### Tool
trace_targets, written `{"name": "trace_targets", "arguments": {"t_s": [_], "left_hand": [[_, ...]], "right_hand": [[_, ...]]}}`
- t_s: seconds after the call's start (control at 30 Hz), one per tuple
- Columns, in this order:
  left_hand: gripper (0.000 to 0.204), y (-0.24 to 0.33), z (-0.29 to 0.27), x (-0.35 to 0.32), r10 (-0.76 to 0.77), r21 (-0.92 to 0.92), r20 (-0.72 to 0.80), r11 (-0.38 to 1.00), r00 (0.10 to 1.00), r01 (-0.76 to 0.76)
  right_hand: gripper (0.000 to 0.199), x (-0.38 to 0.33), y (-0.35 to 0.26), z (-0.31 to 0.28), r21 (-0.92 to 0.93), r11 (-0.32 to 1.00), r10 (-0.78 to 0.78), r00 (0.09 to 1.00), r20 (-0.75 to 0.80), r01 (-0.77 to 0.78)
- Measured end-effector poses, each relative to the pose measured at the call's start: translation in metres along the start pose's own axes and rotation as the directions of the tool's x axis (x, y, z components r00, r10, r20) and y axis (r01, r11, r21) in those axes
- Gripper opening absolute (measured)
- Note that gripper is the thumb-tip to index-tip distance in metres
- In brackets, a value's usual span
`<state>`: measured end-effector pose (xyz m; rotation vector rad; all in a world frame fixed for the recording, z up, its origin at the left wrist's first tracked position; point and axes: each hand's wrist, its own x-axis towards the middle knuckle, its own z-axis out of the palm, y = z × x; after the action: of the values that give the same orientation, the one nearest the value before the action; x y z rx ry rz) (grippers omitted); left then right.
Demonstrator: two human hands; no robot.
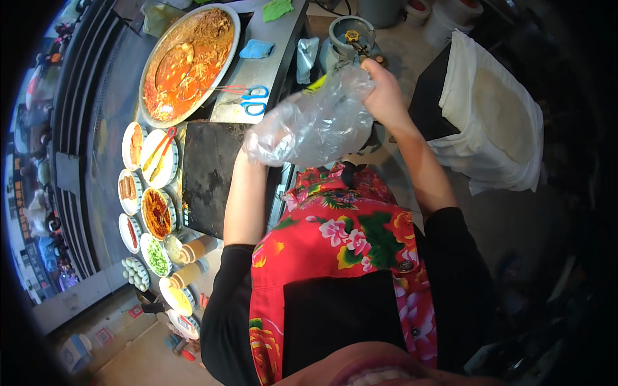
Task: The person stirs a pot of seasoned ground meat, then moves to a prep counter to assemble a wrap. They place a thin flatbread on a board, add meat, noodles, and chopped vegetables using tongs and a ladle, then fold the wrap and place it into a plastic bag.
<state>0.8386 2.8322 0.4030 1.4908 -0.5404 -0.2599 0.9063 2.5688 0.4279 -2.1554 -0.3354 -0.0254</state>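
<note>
Head view: the right hand [385, 90] pinches the top of a crumpled clear plastic bag [309, 125]; the left hand [254, 151] is inside it, grip unclear, above a flat black griddle [207, 174] near blue-handled scissors [248, 100]

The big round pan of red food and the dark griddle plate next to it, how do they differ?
The round pan is circular with a pale metal rim; the griddle plate is rectangular and black. The round pan is full of orange-red food and sauce, while the griddle plate carries no food. The round pan lies farther from the person, the griddle plate nearer, beside the left forearm. Both sit flat on the same counter.
</note>
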Motion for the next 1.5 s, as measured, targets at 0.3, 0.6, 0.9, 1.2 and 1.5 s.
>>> {"name": "trace_targets", "arguments": {"t_s": [0.3,0.6,0.9,1.2,1.5], "left_hand": [[0.054,-0.031,-0.046,-0.008,-0.204,-0.977,-0.015,0.210,0.979,0.029],[0.047,-0.009,-0.007,0.033,-0.249,-0.594,-0.166,0.797,0.954,0.105],[0.045,-0.050,-0.049,0.014,-0.180,-0.950,-0.305,0.128,0.935,-0.285],[0.073,-0.072,-0.033,-0.002,-0.067,-0.880,-0.422,0.268,0.904,-0.391],[0.038,-0.059,-0.017,-0.028,-0.390,-0.316,-0.434,0.910,0.812,0.269]], "right_hand": [[0.027,-0.008,0.020,-0.029,0.919,0.185,-0.014,0.934,0.357,-0.348],[0.034,-0.019,0.016,0.019,0.120,0.979,-0.166,0.986,-0.005,0.165],[0.036,-0.052,0.046,-0.021,0.932,0.047,-0.004,0.933,0.360,-0.360],[0.019,-0.060,0.053,0.016,0.864,0.497,0.325,0.940,-0.102,-0.078],[0.022,-0.059,0.069,-0.002,0.913,0.334,0.410,0.908,0.083,-0.234]]}}
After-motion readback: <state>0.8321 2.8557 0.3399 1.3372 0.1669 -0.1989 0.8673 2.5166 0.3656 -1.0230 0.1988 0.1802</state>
